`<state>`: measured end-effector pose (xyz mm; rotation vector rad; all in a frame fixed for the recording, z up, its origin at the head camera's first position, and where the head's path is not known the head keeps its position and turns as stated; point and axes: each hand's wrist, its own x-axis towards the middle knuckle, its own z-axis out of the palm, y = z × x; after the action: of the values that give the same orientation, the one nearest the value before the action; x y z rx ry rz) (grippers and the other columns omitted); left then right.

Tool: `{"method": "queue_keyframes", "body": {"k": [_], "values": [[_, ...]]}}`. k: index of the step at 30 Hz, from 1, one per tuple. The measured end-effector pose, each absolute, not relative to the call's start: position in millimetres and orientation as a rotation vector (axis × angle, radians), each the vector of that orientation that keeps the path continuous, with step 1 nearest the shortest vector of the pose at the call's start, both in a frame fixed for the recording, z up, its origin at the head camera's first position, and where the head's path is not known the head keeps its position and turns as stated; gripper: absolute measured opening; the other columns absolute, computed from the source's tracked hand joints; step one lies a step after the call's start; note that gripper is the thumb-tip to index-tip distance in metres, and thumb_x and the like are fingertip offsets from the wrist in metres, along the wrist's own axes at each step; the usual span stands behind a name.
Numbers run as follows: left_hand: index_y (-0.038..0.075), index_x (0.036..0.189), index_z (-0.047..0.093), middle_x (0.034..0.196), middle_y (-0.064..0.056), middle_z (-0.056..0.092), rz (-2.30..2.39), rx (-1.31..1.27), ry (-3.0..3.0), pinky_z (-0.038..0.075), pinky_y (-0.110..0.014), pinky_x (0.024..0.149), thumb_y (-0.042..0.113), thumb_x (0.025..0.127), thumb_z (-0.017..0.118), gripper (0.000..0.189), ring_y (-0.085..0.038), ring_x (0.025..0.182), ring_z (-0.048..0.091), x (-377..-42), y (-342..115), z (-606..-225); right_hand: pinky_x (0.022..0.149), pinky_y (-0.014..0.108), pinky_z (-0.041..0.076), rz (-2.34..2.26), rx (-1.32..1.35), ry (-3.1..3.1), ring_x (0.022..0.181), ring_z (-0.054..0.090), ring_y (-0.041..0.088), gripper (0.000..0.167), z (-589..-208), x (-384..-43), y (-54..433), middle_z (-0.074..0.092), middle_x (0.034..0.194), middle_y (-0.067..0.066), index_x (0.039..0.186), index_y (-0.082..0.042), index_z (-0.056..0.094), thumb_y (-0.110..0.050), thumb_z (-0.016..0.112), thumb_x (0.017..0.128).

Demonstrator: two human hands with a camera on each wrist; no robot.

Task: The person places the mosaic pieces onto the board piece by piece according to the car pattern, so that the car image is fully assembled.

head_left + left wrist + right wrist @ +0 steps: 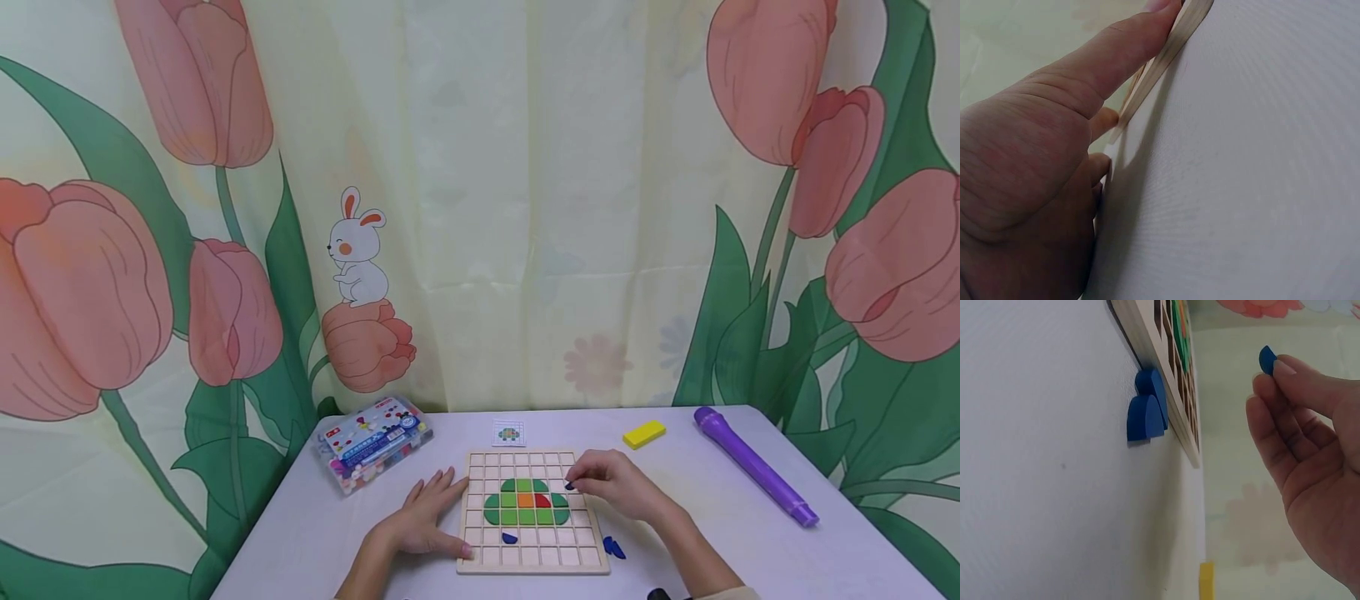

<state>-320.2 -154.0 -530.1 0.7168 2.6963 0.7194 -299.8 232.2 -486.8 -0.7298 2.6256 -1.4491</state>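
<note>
A wooden grid board (536, 557) lies on the white table, with green, orange and red pieces (525, 500) forming a rounded pattern in its cells. My left hand (423, 517) rests at the board's left edge, fingers spread and thumb on the near-left corner. Between thumb and fingertips my right hand (618, 483) pinches a small blue block (1266, 360) with a curved side, above the board's right part. Another blue block (509, 538) sits in a lower cell of the grid. Beside the right edge, more blue blocks (1146, 419) lie on the table.
A small pattern card (509, 433) lies behind the board. At the back left stands a clear plastic box (375, 442) with a printed lid. To the right are a yellow block (644, 434) and a long purple tube (753, 467). A dark object (658, 594) shows at the front edge.
</note>
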Motion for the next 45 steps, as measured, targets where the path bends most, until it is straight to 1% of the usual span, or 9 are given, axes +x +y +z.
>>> {"method": "queue_keyframes", "body": {"k": [5, 10, 17, 21, 25, 29, 33, 41, 45], "values": [[0.023, 0.164, 0.033, 0.174, -0.017, 0.018, 0.729, 0.723, 2.692, 0.003, -0.069, 0.127, 0.068, 0.075, 0.083, 0.112, -0.04, 0.162, 0.01, -318, -153, -528, 0.082, 0.022, 0.061, -1.5, -0.724, 2.596, 0.09, 0.071, 0.023, 0.014, -487, -301, 220, 0.073, 0.106, 0.008, 0.112, -0.004, 0.075, -0.007, 0.068, 0.1], [0.022, 0.164, 0.033, 0.174, -0.017, 0.018, 0.735, 0.724, 2.688, 0.002, -0.069, 0.126, 0.068, 0.074, 0.083, 0.113, -0.04, 0.162, 0.009, -318, -153, -528, 0.078, 0.027, 0.064, -1.561, -0.734, 2.555, 0.089, 0.075, 0.031, 0.014, -487, -303, 208, 0.072, 0.106, 0.011, 0.111, -0.002, 0.075, -0.003, 0.068, 0.099], [0.024, 0.164, 0.033, 0.174, -0.015, 0.018, 0.747, 0.71, 2.684, 0.001, -0.068, 0.127, 0.07, 0.073, 0.082, 0.113, -0.039, 0.163, 0.009, -320, -154, -529, 0.078, 0.024, 0.063, -1.538, -0.742, 2.549, 0.089, 0.073, 0.022, 0.014, -483, -305, 193, 0.075, 0.107, 0.01, 0.11, -0.002, 0.077, -0.005, 0.071, 0.097], [0.024, 0.164, 0.033, 0.174, -0.015, 0.018, 0.744, 0.709, 2.683, 0.001, -0.068, 0.127, 0.07, 0.074, 0.082, 0.113, -0.039, 0.162, 0.009, -320, -154, -529, 0.079, 0.025, 0.063, -1.54, -0.761, 2.539, 0.087, 0.073, 0.022, 0.014, -482, -306, 183, 0.076, 0.106, 0.01, 0.11, -0.001, 0.077, -0.003, 0.069, 0.098], [0.023, 0.164, 0.033, 0.174, -0.016, 0.018, 0.736, 0.708, 2.684, 0.002, -0.069, 0.126, 0.07, 0.074, 0.082, 0.113, -0.04, 0.162, 0.009, -321, -154, -528, 0.079, 0.023, 0.062, -1.538, -0.77, 2.525, 0.088, 0.073, 0.023, 0.015, -482, -306, 172, 0.075, 0.106, 0.008, 0.111, -0.002, 0.077, -0.003, 0.068, 0.099], [0.023, 0.164, 0.033, 0.174, -0.016, 0.018, 0.735, 0.709, 2.684, 0.002, -0.069, 0.127, 0.07, 0.074, 0.082, 0.113, -0.04, 0.162, 0.009, -321, -154, -528, 0.078, 0.019, 0.059, -1.513, -0.779, 2.545, 0.087, 0.072, 0.023, 0.013, -482, -305, 162, 0.077, 0.102, 0.005, 0.108, -0.004, 0.078, -0.005, 0.072, 0.097], [0.023, 0.164, 0.033, 0.174, -0.016, 0.018, 0.733, 0.727, 2.687, 0.003, -0.069, 0.126, 0.07, 0.074, 0.082, 0.113, -0.04, 0.162, 0.01, -320, -154, -530, 0.077, 0.019, 0.059, -1.514, -0.762, 2.534, 0.085, 0.071, 0.018, 0.011, -482, -304, 156, 0.079, 0.098, 0.004, 0.104, -0.003, 0.079, -0.007, 0.076, 0.094], [0.022, 0.164, 0.033, 0.174, -0.017, 0.018, 0.732, 0.749, 2.704, 0.004, -0.069, 0.126, 0.07, 0.074, 0.082, 0.113, -0.04, 0.162, 0.01, -319, -155, -531, 0.076, 0.017, 0.058, -1.501, -0.79, 2.515, 0.083, 0.07, 0.013, 0.011, -487, -302, 151, 0.079, 0.1, 0.006, 0.103, -0.003, 0.081, -0.007, 0.076, 0.094], [0.023, 0.164, 0.033, 0.174, -0.016, 0.018, 0.732, 0.747, 2.701, 0.003, -0.069, 0.126, 0.071, 0.074, 0.082, 0.113, -0.04, 0.162, 0.01, -320, -155, -531, 0.075, 0.017, 0.058, -1.48, -0.864, 2.502, 0.083, 0.071, 0.009, 0.01, -491, -302, 149, 0.079, 0.1, 0.011, 0.102, -0.001, 0.08, -0.003, 0.073, 0.094]]}}
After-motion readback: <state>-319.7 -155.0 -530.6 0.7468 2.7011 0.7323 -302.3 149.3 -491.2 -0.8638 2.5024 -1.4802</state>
